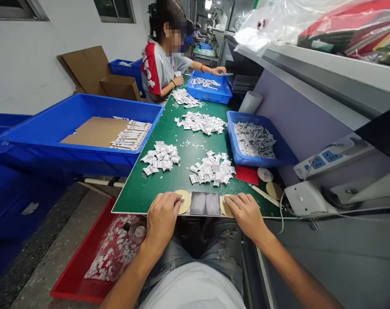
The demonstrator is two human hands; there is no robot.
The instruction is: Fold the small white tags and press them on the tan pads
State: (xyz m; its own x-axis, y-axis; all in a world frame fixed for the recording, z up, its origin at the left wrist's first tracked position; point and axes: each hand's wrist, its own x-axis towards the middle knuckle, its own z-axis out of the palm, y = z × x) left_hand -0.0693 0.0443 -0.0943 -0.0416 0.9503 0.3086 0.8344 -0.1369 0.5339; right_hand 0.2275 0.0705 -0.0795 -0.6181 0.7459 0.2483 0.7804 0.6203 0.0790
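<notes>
At the table's front edge, two dark grey rectangular pads (205, 203) lie side by side between two round yellow discs. My left hand (163, 213) pinches a small white piece (182, 198) over the left disc (185, 206). Over the right disc (225, 208), my right hand (245, 211) has its fingers pressed together on a small white piece, mostly hidden by the fingertips. Beyond the pads lies a pile of white plastic parts (213, 169), with another pile (161, 157) to its left.
Further piles lie on the green table (133, 193). A blue basket (262, 162) of parts, red square (247, 175) and knife (264, 194) are right. Left stands a blue bin (79, 146); below, a red bin (75, 262). A person (163, 64) reaches over a blue tray (211, 95).
</notes>
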